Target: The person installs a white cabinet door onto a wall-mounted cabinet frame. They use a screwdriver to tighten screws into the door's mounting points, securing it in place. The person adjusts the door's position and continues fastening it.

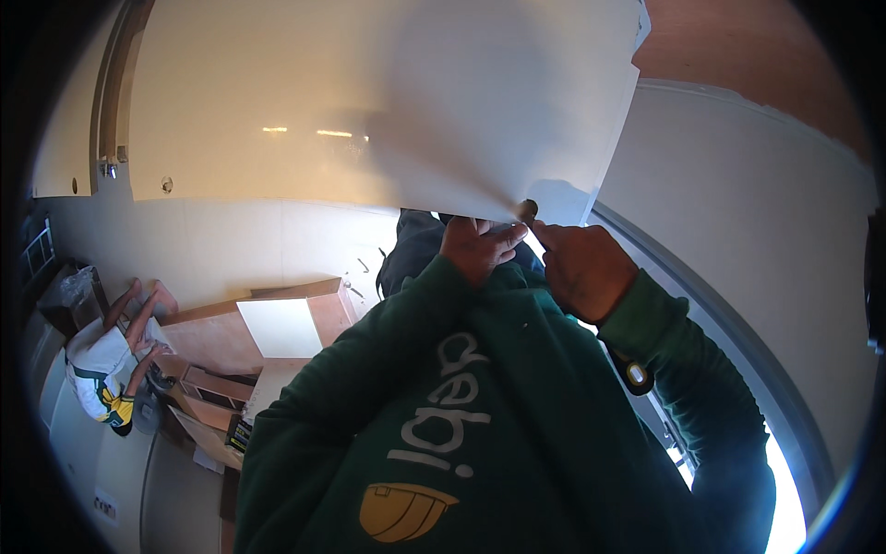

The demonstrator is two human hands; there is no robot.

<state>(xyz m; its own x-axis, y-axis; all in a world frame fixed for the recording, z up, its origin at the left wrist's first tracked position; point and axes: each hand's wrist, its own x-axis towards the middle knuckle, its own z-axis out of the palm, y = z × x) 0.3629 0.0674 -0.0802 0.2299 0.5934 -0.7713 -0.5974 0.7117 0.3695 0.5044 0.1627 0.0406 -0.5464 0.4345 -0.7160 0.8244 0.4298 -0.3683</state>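
Note:
A large pale, glossy panel [277,92] fills the upper part of the head view, its lower edge running just above my hands. At that edge, toward its right corner, sits a small dark round piece [528,210]. My right hand [591,272] is closed right beside it, with a finger reaching up to it. Whatever lies inside that grip is hidden. Against the panel's edge, just left of the round piece, my left hand [475,249] has its fingers pinched together. I cannot make out what is between them.
Another panel [69,111] with a small hole stands at the far left. Below left, a person [101,369] bends near wooden cabinet parts [217,337] and a white board [279,328]. A curved grey frame [738,342] borders a bright opening on the right.

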